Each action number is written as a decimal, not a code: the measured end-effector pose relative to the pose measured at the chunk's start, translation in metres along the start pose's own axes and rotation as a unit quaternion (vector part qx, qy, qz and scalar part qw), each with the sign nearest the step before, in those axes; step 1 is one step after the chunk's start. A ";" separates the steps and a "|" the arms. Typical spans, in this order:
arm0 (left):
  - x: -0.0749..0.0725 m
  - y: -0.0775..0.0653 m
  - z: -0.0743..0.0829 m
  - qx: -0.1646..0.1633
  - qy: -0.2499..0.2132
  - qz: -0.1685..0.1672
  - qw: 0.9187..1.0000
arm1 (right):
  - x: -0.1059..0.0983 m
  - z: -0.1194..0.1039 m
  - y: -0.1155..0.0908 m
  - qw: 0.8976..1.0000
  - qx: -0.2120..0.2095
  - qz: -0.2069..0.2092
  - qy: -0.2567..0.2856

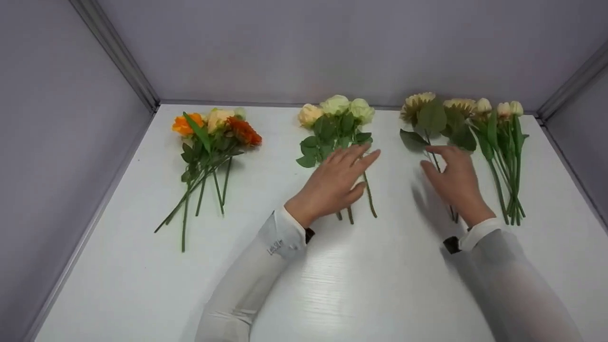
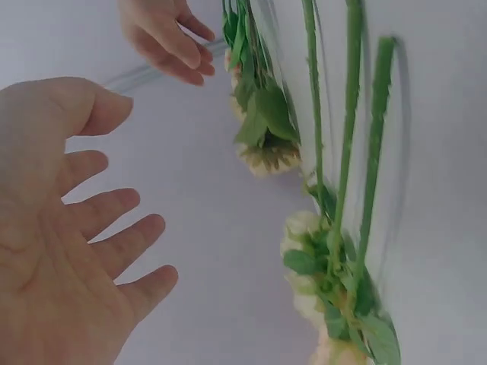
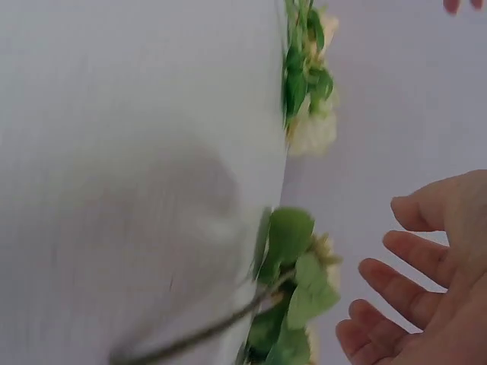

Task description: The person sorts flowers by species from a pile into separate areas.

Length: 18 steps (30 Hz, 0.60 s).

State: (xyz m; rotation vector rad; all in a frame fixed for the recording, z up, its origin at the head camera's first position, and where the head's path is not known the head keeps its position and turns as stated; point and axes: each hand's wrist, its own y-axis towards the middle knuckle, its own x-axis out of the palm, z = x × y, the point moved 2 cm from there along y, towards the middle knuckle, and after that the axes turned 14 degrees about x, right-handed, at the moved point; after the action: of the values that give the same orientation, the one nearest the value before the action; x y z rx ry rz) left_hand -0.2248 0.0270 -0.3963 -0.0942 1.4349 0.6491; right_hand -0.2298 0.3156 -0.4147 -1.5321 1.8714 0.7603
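My left hand hovers over the stems of the middle group of roses, fingers spread; the left wrist view shows its bare palm with nothing in it. These roses are pale green and peach with green leaves, lying flat, their stems partly hidden under the hand in the head view. Over the stems of the cream, many-petalled flowers is my right hand, thumb and fingers apart and loosely bent. In the right wrist view the broad leaves of those flowers lie beside the fingertips, and the hand holds nothing.
A mixed bunch with orange, rust-red and cream blooms lies at the left of the white table. Pale tulips lie at the far right. Grey panels rise behind and at both sides.
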 end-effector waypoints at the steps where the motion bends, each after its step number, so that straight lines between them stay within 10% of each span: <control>1: -0.003 -0.002 -0.007 -0.012 -0.009 0.018 1.000 | 0.006 -0.010 -0.004 1.000 -0.012 -0.018 -0.004; 12: -0.038 -0.040 -0.056 -0.141 0.026 0.098 0.985 | 0.040 -0.081 -0.048 0.984 -0.058 -0.167 -0.037; 18: -0.071 -0.110 -0.106 -0.302 0.023 0.110 0.947 | 0.050 -0.081 -0.050 0.981 -0.057 -0.181 -0.037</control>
State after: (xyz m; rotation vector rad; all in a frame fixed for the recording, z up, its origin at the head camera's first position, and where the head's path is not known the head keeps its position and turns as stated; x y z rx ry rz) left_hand -0.2669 -0.1356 -0.3824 -0.4367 1.2565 1.2653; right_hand -0.1962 0.2149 -0.4018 -1.8235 1.4581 0.7503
